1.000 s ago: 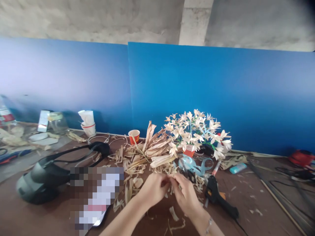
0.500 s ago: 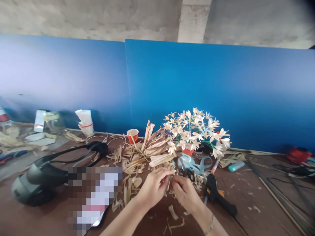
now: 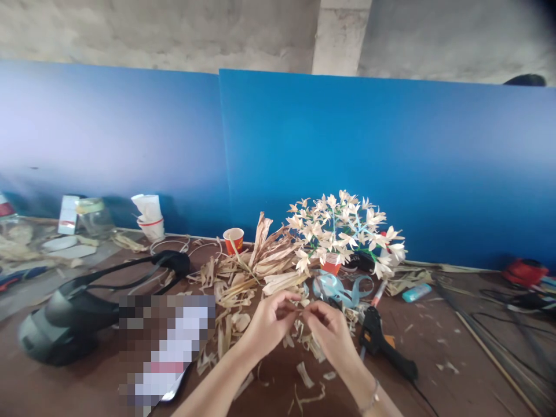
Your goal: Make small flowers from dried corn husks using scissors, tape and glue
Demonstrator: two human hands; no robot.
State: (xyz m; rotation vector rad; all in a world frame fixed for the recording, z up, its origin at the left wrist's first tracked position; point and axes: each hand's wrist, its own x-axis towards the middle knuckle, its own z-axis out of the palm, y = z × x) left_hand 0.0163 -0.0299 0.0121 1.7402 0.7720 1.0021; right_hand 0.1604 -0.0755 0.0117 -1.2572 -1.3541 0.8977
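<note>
My left hand and my right hand meet fingertip to fingertip above the middle of the table. Both are closed in a pinch; whatever lies between the fingertips is too small to make out. Just beyond them lie dried corn husks and husk scraps. Behind my right hand are a light blue ribbon and a bunch of cream husk flowers on green and blue stems, standing in a red-and-white paper cup. To the right of that hand rests a black glue gun.
On the left lie a black headset and a blurred-out phone. A red paper cup, white cups and a glass jar stand farther back. A blue partition closes off the table's far side.
My wrists have spread slightly and my fingers have shifted in their pinch. A pale bit seen above the fingertips earlier no longer shows there. The things on the table stay put.
</note>
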